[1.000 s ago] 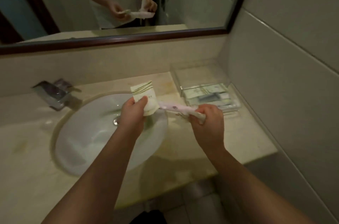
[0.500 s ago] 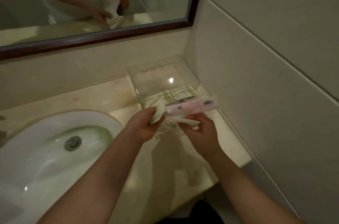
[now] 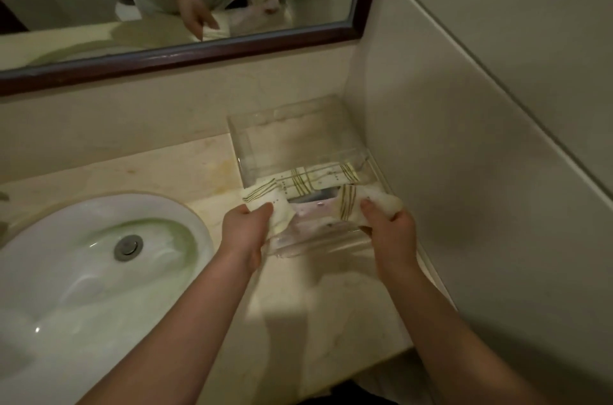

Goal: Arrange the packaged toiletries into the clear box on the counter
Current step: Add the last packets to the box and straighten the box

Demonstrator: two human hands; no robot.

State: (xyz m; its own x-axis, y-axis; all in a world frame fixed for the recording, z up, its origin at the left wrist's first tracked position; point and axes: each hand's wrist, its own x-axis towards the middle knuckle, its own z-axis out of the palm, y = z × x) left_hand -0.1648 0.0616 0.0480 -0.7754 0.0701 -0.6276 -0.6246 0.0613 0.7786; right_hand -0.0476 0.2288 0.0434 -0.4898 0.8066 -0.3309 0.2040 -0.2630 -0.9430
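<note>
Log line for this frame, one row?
left hand: grips cream packet | right hand: grips second packet | clear box: pink packet inside

Dim, warm light, soft forearm shadows on the counter (image 3: 212, 159), mild blur, wide-angle bending at the edges
</note>
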